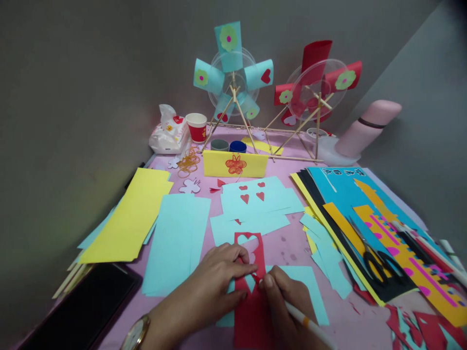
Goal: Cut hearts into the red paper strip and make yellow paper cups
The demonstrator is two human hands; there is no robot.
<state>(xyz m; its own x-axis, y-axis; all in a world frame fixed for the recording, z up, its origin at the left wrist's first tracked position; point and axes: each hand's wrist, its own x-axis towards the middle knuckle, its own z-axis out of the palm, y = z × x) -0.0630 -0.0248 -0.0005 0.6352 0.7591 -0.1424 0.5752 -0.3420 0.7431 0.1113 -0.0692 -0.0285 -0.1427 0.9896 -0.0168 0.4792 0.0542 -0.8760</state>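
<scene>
A red paper strip [251,316] lies lengthwise in front of me, with heart-shaped openings along its upper part. Light blue paper [316,296] shows beneath it. Across the strip's left side rests my left hand [221,274], fingers stretched out and pressing the paper flat. My right hand [288,301] grips a white pen [304,321] with an orange band; its tip meets the strip by a heart opening. Just above, a light blue sheet [255,214] bears several small red hearts [245,199].
Two stick-framed paper wheels [233,73] stand at the back. Left lie yellow sheets [127,214], blue sheets [175,238] and a dark phone-like slab [87,306]. Right are black scissors [375,260], coloured sheets and red scraps [434,330]. A pink bottle [368,129] leans behind.
</scene>
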